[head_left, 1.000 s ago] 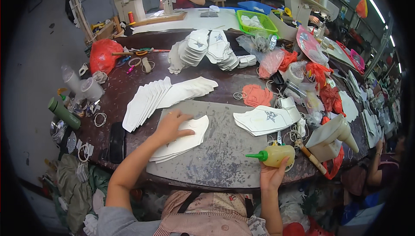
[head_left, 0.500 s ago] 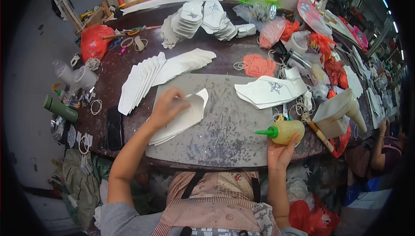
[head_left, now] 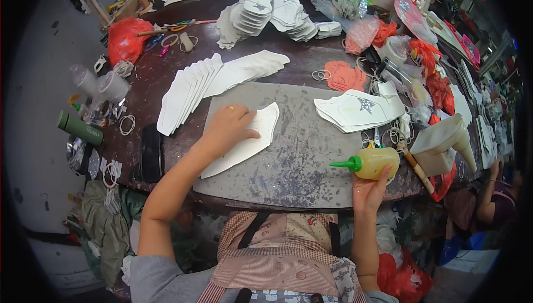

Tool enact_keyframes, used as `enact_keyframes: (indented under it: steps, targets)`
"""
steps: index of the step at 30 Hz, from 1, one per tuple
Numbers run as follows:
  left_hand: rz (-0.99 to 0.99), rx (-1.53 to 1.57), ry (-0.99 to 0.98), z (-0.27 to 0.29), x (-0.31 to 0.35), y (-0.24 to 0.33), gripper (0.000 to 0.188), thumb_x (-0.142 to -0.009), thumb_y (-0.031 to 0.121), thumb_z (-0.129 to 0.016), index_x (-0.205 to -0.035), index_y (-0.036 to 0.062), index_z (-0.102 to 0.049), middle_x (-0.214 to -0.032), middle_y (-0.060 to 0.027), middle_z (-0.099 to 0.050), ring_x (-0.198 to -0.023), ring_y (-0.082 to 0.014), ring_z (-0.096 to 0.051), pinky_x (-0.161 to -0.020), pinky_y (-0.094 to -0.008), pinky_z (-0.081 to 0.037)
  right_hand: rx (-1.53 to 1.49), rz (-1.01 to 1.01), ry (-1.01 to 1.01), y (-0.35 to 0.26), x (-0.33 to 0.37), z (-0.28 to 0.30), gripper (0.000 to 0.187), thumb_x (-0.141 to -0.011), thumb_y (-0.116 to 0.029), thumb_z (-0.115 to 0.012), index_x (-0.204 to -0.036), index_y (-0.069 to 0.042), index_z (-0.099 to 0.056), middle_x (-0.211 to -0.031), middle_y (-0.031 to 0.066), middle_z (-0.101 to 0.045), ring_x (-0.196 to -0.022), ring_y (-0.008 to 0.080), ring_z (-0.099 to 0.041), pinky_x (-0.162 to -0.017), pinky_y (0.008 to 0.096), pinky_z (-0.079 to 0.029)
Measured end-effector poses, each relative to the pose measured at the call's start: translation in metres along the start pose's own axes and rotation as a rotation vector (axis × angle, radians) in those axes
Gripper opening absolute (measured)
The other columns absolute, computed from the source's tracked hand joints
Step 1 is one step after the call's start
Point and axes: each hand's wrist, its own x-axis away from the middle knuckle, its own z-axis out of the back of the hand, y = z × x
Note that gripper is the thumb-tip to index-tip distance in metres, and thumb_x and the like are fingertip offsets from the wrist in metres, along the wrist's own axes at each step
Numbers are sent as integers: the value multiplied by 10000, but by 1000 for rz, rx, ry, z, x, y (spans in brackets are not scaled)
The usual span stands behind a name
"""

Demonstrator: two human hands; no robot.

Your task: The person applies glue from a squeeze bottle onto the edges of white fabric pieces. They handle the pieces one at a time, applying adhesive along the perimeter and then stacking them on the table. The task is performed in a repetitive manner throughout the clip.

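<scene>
My right hand point(head_left: 370, 193) is wrapped around a squeeze bottle point(head_left: 380, 163) of yellowish liquid. The bottle lies sideways above the board's right part, its green nozzle pointing left. My left hand point(head_left: 229, 129) rests on a small stack of white cut pieces point(head_left: 260, 139), thumb and fingers apart on the top one. That stack lies on the grey, stained board point(head_left: 300, 175). Right of it sit white pieces with a glittery star point(head_left: 355, 108). Beyond my left hand, more white pieces are fanned out point(head_left: 191, 92).
Taller piles of star-marked white pieces point(head_left: 250, 14) stand at the back. A red bag point(head_left: 126, 41) and a green flask point(head_left: 80, 128) are on the left. Orange-red pieces point(head_left: 344, 75), plastic bags and a cream container point(head_left: 438, 146) crowd the right. Another person's arm point(head_left: 488, 192) shows at far right.
My left hand has come down and right over the white pieces; the top piece, curled and shaded before, now lies flat. My right hand still holds the bottle. The whole view has shifted slightly.
</scene>
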Motion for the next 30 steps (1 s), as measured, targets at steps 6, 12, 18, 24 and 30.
enact_keyframes:
  steps: [6,12,18,24,30]
  targets:
    - [99,76,113,-9,12,12,433,-806,266,-750,-1155,46,-619,-1086,-113,-598,-1069,-317,-552,-917,-419,-423,-8,18,-31,0,0,-1,550,-968,-440,-592,-1388,-111,-457,-1347,107,-552,-1184,268,-587,-928,488,-564]
    - [182,393,39,3,0,5,360,-775,156,-770,-1049,51,-561,-1040,-109,-571,-1063,-333,-514,-937,-407,-379,5,7,-10,-1,-1,-1,554,-970,-445,-585,-1390,-110,-453,-1343,108,-555,-1186,264,-588,-921,489,-568]
    - [153,652,110,37,5,37,313,-825,126,-761,-1089,45,-613,-925,-122,-637,-853,-284,-638,-796,-353,-503,64,-4,-36,-3,1,-1,551,-986,-437,-562,-1399,-94,-441,-1347,112,-554,-1203,272,-579,-965,475,-535]
    - [-41,562,-339,23,27,82,385,-845,186,-732,-1217,140,-645,-1037,-103,-629,-868,-285,-652,-750,-370,-546,431,136,-156,-4,6,-22,479,-986,-309,-611,-1348,-33,-462,-1244,99,-595,-1165,248,-595,-988,447,-508]
    - [-223,368,-189,3,35,72,377,-863,260,-690,-1231,198,-642,-1115,-94,-606,-923,-247,-648,-670,-368,-551,550,75,-111,19,-23,-35,416,-943,-216,-697,-1247,14,-531,-1082,56,-619,-988,130,-596,-873,279,-491]
